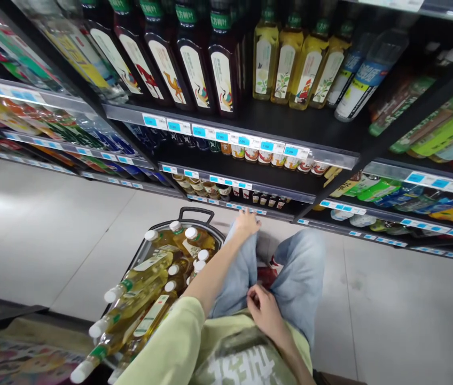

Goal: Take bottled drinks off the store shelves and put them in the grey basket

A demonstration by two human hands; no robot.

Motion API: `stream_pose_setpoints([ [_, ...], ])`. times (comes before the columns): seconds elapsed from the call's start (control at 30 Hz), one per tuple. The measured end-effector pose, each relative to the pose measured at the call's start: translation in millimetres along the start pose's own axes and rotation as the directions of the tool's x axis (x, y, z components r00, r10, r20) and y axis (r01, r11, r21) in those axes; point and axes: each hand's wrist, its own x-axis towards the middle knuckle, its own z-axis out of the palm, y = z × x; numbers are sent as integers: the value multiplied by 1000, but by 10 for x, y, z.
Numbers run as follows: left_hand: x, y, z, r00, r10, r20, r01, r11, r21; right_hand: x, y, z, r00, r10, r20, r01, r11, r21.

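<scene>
My left hand (247, 223) rests over my left knee, fingers spread a little, with nothing in it. In my lap, my right hand (265, 310) is loosely curled, and no object shows in it. To the left of my legs stands a black basket (143, 247) with a handle, full of bottles of yellow and amber drink. One bottle with a white cap and a green neck label (146, 275) lies slanted among them. Other bottles stand upright near the handle. Neither hand touches the bottles.
Ahead is a black shelf (290, 128) with blue price tags. On its upper level stand dark bottles (192, 75) and yellow bottles (282, 69). Lower levels hold small jars and bottles (266, 158). A printed box or bin (22, 358) is at the lower left.
</scene>
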Motion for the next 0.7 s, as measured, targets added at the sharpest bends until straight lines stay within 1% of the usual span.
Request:
stream_pose_setpoints([
  [0.07,98,-106,-18,1000,-27,-3,27,999,-26,115,-28,-115,999,-32,15,33,998,-59],
  [0.13,161,-183,-5,999,-45,-13,45,998,-47,320,-54,-324,996,-82,36,86,983,-164],
  [0.17,183,-211,7,998,-55,-20,54,997,-59,461,-63,-458,993,-103,52,112,967,-229],
  [0.23,210,-247,27,997,-75,-32,72,994,-78,817,-56,-748,989,-105,104,135,924,-359],
  [0.27,219,-257,32,996,-83,-38,80,993,-81,1026,-35,-890,988,-71,138,126,886,-447],
  [0.3,225,-263,34,995,-89,-42,86,993,-80,1251,1,-1023,984,-9,176,104,835,-541],
  [0.33,229,-267,33,995,-93,-45,89,993,-76,1486,53,-1142,977,84,196,61,772,-633],
  [0.4,229,-268,24,994,-92,-51,89,994,-65,1966,202,-1332,965,174,195,7,728,-686],
  [0.47,223,-268,12,995,-88,-55,84,995,-57,2423,393,-1466,952,256,169,-55,685,-726],
  [0.53,215,-271,4,995,-83,-52,80,995,-57,2822,592,-1563,938,333,101,-141,629,-765],
  [0.63,213,-279,4,996,-83,-31,81,994,-75,3291,846,-1675,928,372,-36,-254,559,-789],
  [0.7,227,-281,8,996,-85,-21,83,993,-89,3532,977,-1732,922,371,-112,-312,540,-782],
])
